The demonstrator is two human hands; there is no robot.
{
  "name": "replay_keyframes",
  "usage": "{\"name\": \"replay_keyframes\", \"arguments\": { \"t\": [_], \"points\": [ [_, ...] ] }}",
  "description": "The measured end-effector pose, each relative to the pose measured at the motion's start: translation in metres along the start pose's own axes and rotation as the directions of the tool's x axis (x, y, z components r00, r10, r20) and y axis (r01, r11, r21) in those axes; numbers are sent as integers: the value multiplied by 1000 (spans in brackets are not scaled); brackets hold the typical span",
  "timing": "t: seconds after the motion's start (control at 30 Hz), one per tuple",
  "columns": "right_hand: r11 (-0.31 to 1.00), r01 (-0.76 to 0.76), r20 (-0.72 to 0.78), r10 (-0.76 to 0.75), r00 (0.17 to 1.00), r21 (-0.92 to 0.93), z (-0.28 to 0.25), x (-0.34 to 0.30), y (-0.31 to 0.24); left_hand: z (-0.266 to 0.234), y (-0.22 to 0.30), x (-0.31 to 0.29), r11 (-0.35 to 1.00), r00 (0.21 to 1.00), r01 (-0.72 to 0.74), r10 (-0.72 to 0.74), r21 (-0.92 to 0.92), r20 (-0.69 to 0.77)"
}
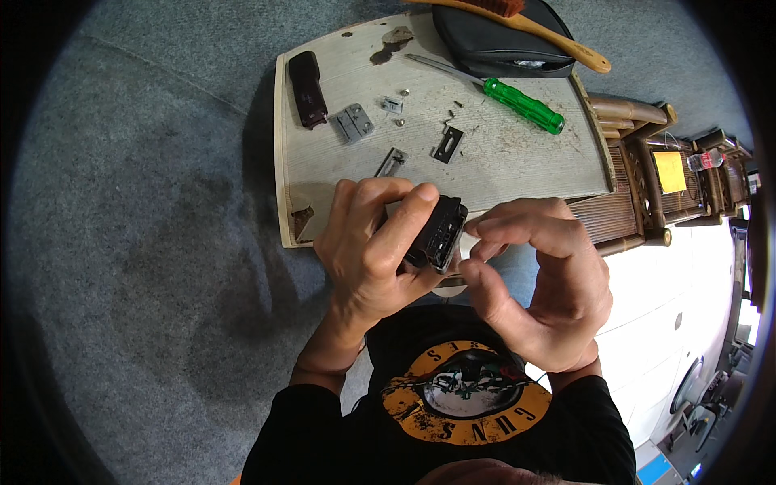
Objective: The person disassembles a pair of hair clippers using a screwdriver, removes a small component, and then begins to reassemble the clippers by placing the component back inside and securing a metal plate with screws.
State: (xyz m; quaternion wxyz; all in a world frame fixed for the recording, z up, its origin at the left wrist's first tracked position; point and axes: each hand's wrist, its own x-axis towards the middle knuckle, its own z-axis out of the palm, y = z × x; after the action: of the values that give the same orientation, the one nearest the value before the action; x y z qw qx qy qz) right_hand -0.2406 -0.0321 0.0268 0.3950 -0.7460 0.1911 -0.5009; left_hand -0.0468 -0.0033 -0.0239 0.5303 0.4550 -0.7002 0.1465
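Observation:
My left hand (pixel 368 250) is wrapped round a black hair clipper (pixel 440 234) above the near edge of the board. The clipper's open end faces right and shows its inner parts. Just to its right is my right hand (pixel 550 283), its fingers curled and the thumb apart from them, with nothing visible between. Beyond my hands lie loose parts: a dark maroon cover (pixel 308 90), a grey metal blade plate (pixel 354 123), a slotted metal piece (pixel 392 163), a black slotted plate (pixel 448 145) and a small bracket (pixel 392 105). Small screws (pixel 400 123) are scattered among them.
A green-handled screwdriver (pixel 524 105) lies across the right of the pale wooden board (pixel 517 166). Behind it are a black zip case (pixel 501 48) and a wooden-handled brush (pixel 558 36). Bamboo furniture (pixel 618 206) stands to the right, holding a yellow paper (pixel 670 171) and a bottle (pixel 706 160).

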Motion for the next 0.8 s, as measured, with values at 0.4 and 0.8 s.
{"name": "replay_keyframes", "arguments": {
  "t": [0.4,0.8],
  "points": [
    [1000,20,27,-21,999,17,-1,5,1,-10,4,5,997,989,-17,6,71,149],
    [1000,2,10,-2,1000,5,4,5,2,-14,6,6,997,978,53,-64,60,196]
  ]
}}
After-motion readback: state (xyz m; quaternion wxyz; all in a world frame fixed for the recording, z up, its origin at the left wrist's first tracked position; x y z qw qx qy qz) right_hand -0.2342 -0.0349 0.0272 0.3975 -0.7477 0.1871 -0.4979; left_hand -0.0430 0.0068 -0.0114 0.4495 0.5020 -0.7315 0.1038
